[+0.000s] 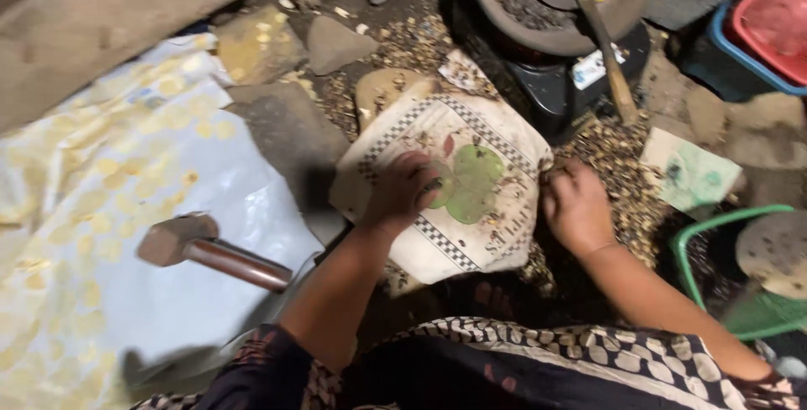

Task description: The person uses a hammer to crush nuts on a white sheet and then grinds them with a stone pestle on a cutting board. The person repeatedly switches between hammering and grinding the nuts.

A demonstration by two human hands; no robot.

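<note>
From the head view, you are looking down at a rough dirt floor (286,132) scattered with stones, shell fragments and husks. Your left hand (402,193) is pressing flat, fingers spread wide, on a worn cloth (471,208) with a checkered border and a green leaf print, which is lying in the middle of the scene just beyond your knees. Your right hand (576,208) is resting at the cloth's right edge with the fingers curled narrow; you cannot tell from here whether they are pinching the cloth or something small.

To the left, a pale plastic sheet (101,208) with yellow spots is covering the floor, and a hammer (210,250) with a reddish handle is lying on it, well apart from both hands. Farther left, a wooden beam (118,15) is running across the corner.

At the far side, a dark round pan (504,15) of dark grit is sitting on a black stove (546,90), with a wooden handle (609,57) sticking out of it. At the far right, a red tub (777,15) is sitting inside a blue one. Near right, a green basket (685,267) is standing beside your right forearm. The light is dim and warm.
</note>
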